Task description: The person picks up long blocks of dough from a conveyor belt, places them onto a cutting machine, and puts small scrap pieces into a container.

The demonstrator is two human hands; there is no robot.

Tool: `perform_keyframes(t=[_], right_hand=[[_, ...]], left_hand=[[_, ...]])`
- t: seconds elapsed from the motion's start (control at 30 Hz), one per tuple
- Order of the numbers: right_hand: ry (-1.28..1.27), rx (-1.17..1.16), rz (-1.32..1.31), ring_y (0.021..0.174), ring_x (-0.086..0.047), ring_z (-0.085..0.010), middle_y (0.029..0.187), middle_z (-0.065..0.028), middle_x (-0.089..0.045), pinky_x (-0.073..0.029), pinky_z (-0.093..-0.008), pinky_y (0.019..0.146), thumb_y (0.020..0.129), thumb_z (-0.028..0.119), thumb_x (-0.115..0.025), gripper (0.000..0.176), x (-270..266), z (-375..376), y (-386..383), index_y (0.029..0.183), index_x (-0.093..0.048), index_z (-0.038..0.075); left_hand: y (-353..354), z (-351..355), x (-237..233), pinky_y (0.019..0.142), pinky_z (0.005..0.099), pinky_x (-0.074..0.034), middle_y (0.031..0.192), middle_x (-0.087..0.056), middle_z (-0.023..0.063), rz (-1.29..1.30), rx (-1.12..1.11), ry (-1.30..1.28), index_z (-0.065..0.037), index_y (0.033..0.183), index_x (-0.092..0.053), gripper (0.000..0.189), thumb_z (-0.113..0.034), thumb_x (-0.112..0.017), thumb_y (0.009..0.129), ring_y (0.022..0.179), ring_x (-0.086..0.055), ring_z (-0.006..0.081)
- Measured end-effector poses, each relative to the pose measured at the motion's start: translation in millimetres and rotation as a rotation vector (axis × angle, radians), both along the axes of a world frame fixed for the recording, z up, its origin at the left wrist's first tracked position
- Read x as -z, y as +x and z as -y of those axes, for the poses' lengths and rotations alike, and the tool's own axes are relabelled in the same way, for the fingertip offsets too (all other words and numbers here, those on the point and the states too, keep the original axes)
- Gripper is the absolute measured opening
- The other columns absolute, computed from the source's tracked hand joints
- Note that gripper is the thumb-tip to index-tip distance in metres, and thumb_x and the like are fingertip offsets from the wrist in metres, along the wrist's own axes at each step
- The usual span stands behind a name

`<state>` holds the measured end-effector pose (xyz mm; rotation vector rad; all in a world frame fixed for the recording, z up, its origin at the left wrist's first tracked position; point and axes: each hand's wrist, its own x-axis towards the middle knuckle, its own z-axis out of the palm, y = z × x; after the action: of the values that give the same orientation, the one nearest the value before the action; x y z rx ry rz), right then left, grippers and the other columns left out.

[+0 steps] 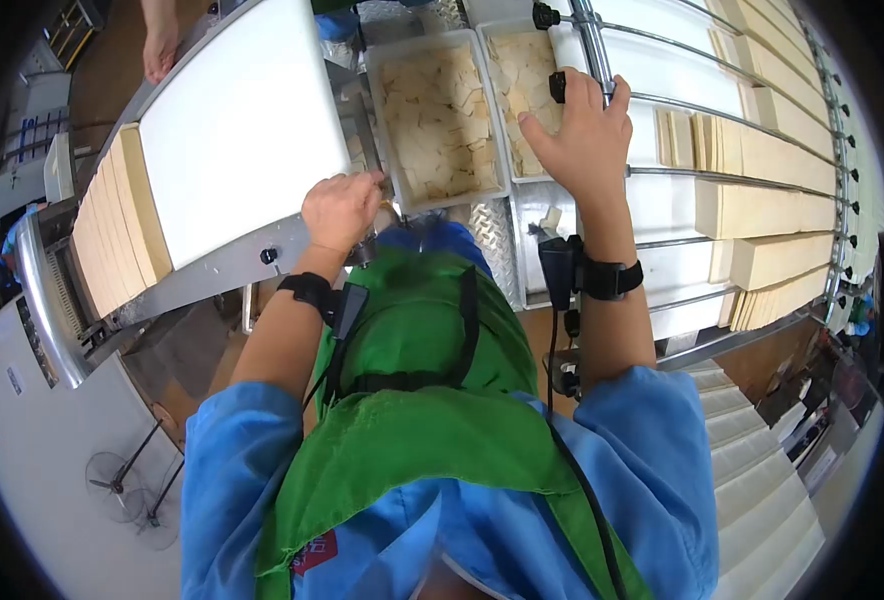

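My left hand is curled closed at the front corner of the white conveyor belt. What it grips, if anything, is hidden under the fingers. My right hand reaches forward with fingers spread, nothing held in it. Its fingertips are by a black knob and the metal rods of the right-hand conveyor. Between my hands, a white bin holds pale, flat, broken scraps. A second bin of similar scraps is partly covered by my right hand.
Pale rectangular sheets lie in stacked lanes between the rods on the right. More pale sheets stand in a row at the left belt's end, near a metal roller. Another person's hand is at the belt's far edge.
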<state>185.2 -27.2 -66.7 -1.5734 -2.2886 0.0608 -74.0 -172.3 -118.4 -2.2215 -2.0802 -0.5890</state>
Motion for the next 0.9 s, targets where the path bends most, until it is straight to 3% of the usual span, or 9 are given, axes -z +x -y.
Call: perform_keyframes(t=[0.1, 0.2, 0.5, 0.6, 0.9], right_hand=[[0.006, -0.005, -0.004, 0.121, -0.032, -0.0459, 0.113, -0.0079, -0.056, -0.036, -0.054, 0.088, 0.069, 0.039, -0.064, 0.059, -1.5, -0.2, -1.2, 0.116, -0.051, 0.006], [0.021, -0.006, -0.008, 0.12, -0.032, -0.0459, 0.113, -0.0085, -0.056, -0.035, -0.0536, 0.088, 0.069, 0.039, -0.064, 0.06, -0.9, 1.1, -1.7, 0.116, -0.051, 0.005], [0.01, 0.026, 0.046, 0.12, -0.032, -0.0473, 0.114, -0.0101, -0.055, -0.033, -0.0535, 0.089, 0.069, 0.041, -0.064, 0.063, -8.1, 4.5, -8.8, 0.118, -0.05, 0.003], [0.0, 0.013, 0.06, 0.121, -0.031, -0.0475, 0.115, -0.0114, -0.054, -0.034, -0.0543, 0.089, 0.069, 0.041, -0.064, 0.065, -5.7, 1.3, -7.7, 0.119, -0.049, 0.003], [-0.12, 0.049, 0.109, 0.125, -0.028, -0.0486, 0.119, -0.0145, -0.052, -0.032, -0.0573, 0.094, 0.071, 0.041, -0.065, 0.068, -8.6, 1.8, -8.1, 0.125, -0.045, 0.004]], left_hand=[[-1.3, -0.2, -0.4, 0.054, 0.0303, -0.046, 0.064, -0.061, -0.0038, 0.0, 0.009, -0.021, -0.019, 0.076, -0.065, 0.007, -0.014, -0.065, 0.071, 0.058, -0.058, 0.0153], [0.1, -0.5, -2.9, 0.054, 0.0335, -0.047, 0.063, -0.061, 0.0025, 0.032, 0.002, -0.03, -0.017, 0.076, -0.065, 0.006, -0.012, -0.064, 0.072, 0.056, -0.058, 0.0208], [-1.6, 1.4, -1.1, 0.055, 0.033, -0.048, 0.064, -0.061, 0.0019, 0.059, 0.001, -0.003, -0.016, 0.076, -0.066, 0.007, -0.012, -0.065, 0.07, 0.057, -0.058, 0.0206], [-2.1, 2.4, -2.5, 0.055, 0.0308, -0.047, 0.064, -0.061, -0.0021, 0.021, -0.004, -0.011, -0.017, 0.076, -0.065, 0.008, -0.012, -0.065, 0.07, 0.058, -0.058, 0.017], [-4.8, 4.8, 7.9, 0.056, 0.0347, -0.048, 0.062, -0.059, 0.0016, 0.087, 0.0, 0.008, -0.018, 0.078, -0.065, 0.008, -0.014, -0.064, 0.072, 0.059, -0.059, 0.0207]])
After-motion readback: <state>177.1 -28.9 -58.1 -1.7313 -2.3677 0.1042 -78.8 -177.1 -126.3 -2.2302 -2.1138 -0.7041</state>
